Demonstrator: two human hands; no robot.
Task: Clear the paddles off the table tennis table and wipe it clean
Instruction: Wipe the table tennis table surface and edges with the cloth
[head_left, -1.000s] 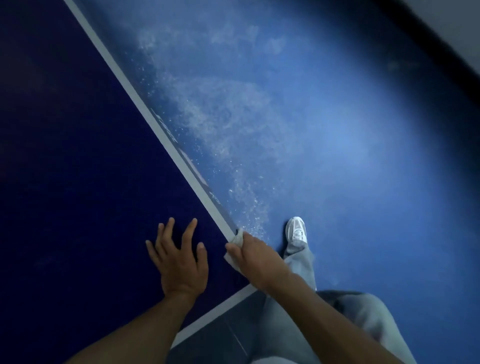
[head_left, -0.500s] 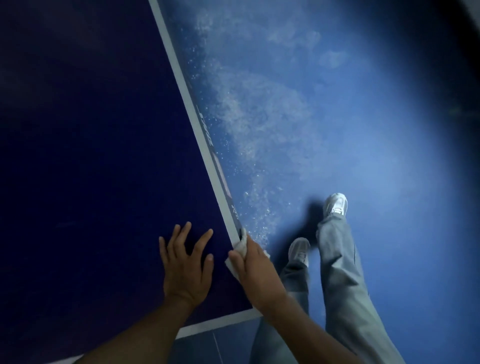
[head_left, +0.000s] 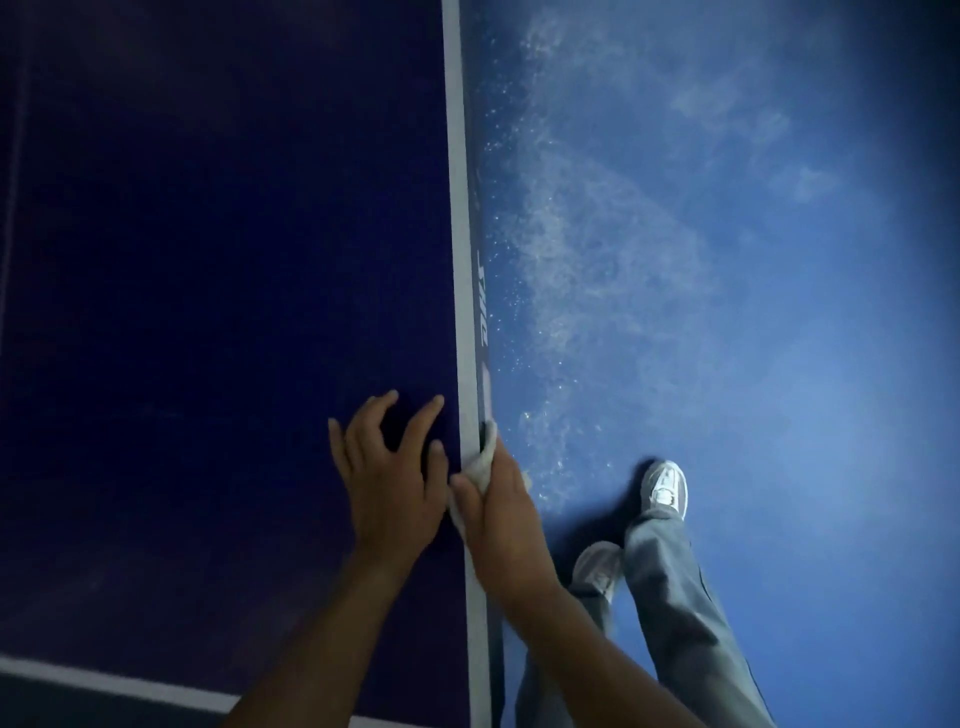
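Note:
The dark blue table tennis table (head_left: 208, 312) fills the left of the head view, with a white line along its right edge and another near the bottom. My left hand (head_left: 389, 478) rests flat on the tabletop with fingers spread, just inside the edge line. My right hand (head_left: 498, 514) grips a small pale cloth (head_left: 480, 465) wrapped over the table's right edge, fingers curled down the side. No paddles are in view.
A blue floor (head_left: 727, 312) lies to the right of the table, with a pale dusty patch (head_left: 587, 249) close to the edge. My legs in grey trousers and white shoes (head_left: 665, 488) stand beside the table corner.
The view has swung so the table edge now runs straight up. Both hands have shifted forward along the right edge, the cloth staying on it. My feet have stepped.

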